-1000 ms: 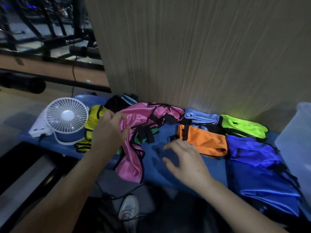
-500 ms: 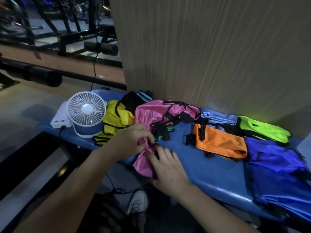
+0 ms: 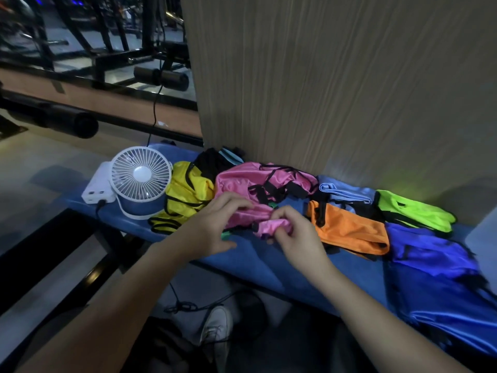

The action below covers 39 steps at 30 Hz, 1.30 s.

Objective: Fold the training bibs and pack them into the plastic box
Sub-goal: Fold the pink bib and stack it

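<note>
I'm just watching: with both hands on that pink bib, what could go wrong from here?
The pink bib has loose black straps lying across it; they could snag or tangle as the right hand and left hand gather the near edge. The yellow bib lies right against it and might be dragged along, perhaps nudging the small white fan beside it.

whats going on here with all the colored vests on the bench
A person is sorting training bibs laid along a blue bench. Both hands are on the pink bib: the right hand pinches a bunched edge of it, and the left hand rests on the cloth beside it, fingers curled. The yellow bib, orange bib, green bib and blue bib lie untouched. A small white fan stands at the left end. No bib looks packed yet.
</note>
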{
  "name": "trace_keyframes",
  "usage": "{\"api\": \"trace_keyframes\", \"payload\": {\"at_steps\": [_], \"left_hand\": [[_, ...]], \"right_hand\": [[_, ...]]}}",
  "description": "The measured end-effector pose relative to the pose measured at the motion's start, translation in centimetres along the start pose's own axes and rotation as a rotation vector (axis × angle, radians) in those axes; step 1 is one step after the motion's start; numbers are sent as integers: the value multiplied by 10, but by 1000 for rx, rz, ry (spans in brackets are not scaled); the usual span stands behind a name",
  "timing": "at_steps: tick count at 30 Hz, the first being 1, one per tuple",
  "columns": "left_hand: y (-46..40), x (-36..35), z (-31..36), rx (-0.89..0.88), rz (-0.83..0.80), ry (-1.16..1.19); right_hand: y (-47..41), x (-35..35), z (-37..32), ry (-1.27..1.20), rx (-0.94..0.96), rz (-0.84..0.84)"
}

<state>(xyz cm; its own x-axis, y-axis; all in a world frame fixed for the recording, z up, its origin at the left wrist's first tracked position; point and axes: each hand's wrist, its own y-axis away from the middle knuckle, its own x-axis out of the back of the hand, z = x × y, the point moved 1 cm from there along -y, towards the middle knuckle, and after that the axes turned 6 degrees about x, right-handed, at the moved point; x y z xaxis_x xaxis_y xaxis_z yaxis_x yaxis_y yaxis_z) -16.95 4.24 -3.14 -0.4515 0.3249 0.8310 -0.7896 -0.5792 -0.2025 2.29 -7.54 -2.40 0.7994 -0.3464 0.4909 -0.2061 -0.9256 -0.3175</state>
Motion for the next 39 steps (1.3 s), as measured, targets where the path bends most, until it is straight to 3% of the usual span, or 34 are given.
{"api": "trace_keyframes", "payload": {"at_steps": [4, 7, 11, 17, 21, 28, 35, 39], "left_hand": [[-14, -9, 21, -31, 179, -157], [-27, -11, 41, -10, 328, -144], [-40, -3, 71, -84, 474, -83], [-40, 12, 123, -147, 391, 225], [-31, 18, 157, -110, 360, 342], [-6, 57, 227, -190, 340, 413], [27, 115, 294, -385, 429, 424], [48, 139, 324, -400, 399, 527]], "right_hand": [[-4, 30, -26, -250, 0, 57], [-2, 48, -48, -443, -60, 74], [0, 70, -70, -374, 22, 108], [10, 113, -97, 187, 217, 276], [18, 141, -124, 360, 343, 397], [44, 180, -181, 142, 330, 485], [73, 204, -246, 37, 470, 570], [84, 216, -272, 0, 544, 586]]}}
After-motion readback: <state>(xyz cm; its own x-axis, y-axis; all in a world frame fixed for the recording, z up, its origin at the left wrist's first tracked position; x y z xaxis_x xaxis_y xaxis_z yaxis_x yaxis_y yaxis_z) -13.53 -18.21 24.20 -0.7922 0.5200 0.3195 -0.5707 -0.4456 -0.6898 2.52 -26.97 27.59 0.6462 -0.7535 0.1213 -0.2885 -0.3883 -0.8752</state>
